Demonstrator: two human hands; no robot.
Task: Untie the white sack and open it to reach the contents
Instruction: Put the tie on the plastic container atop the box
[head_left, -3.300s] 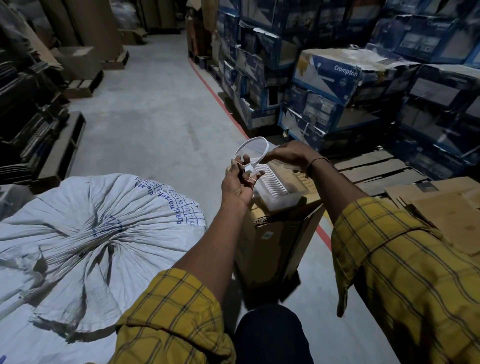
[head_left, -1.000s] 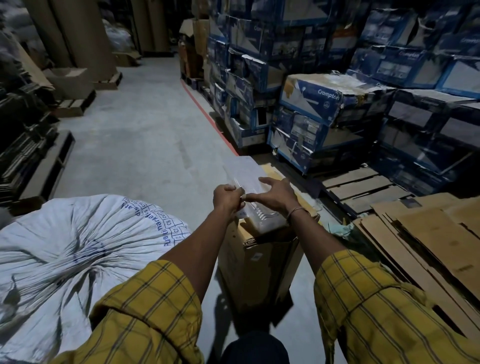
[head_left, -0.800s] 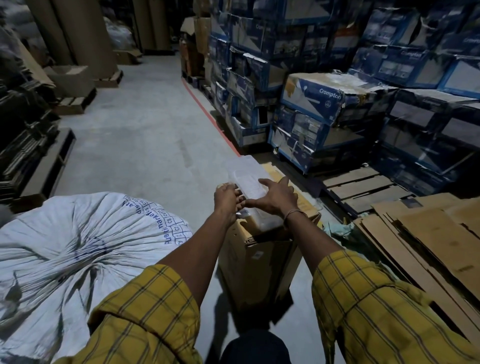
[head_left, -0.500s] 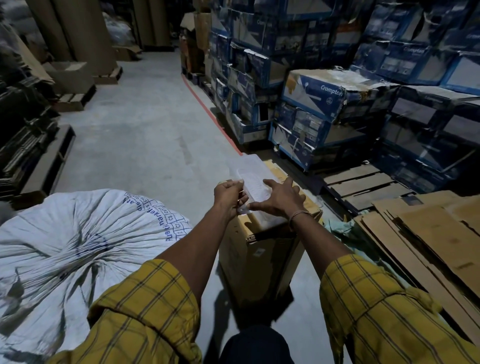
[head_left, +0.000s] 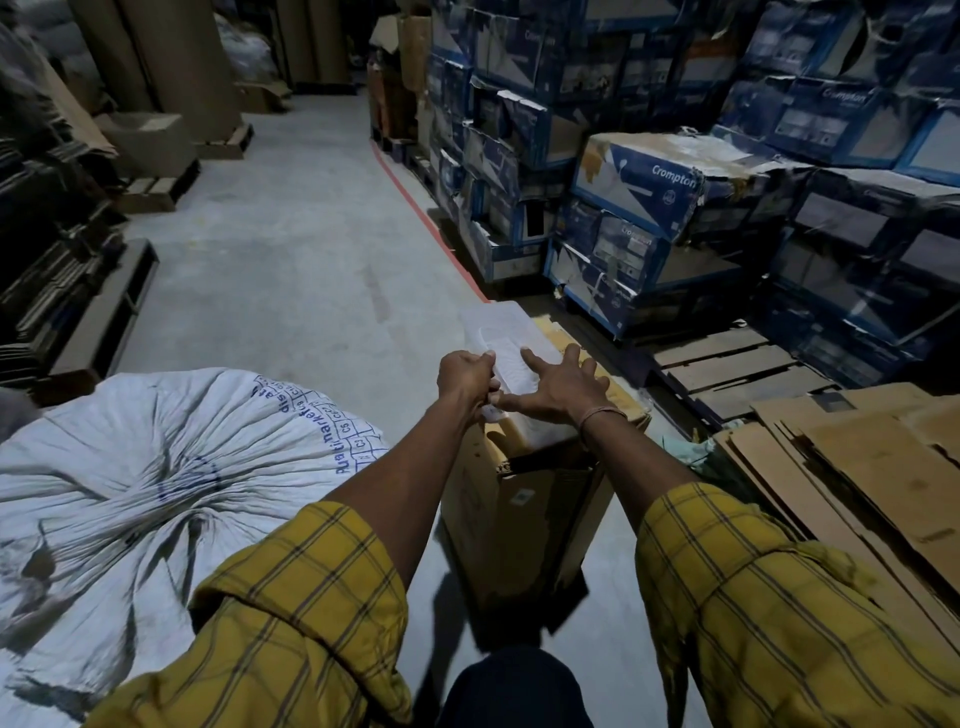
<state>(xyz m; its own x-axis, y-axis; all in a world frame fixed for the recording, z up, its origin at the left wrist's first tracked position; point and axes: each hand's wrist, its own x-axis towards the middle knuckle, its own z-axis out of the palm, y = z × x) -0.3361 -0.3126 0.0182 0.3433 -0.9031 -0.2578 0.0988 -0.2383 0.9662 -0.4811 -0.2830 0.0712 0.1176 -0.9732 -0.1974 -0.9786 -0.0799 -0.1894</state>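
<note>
Now flattened on container (head_left: 511, 358), right hand (head_left: 553, 395) splayed; left hand (head_left: 465, 382) pinching lid; could slide off box (head_left: 519, 499); sack (head_left: 156, 467) untouched beside.

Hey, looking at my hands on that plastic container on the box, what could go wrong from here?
1. The container sits on a tall cardboard box; the right hand lies flat and spread on it while the left hand pinches its edge, so a hard push might tip it onto the floor.
2. The sack lies gathered shut and untouched, so the untying is not yet begun.
</note>
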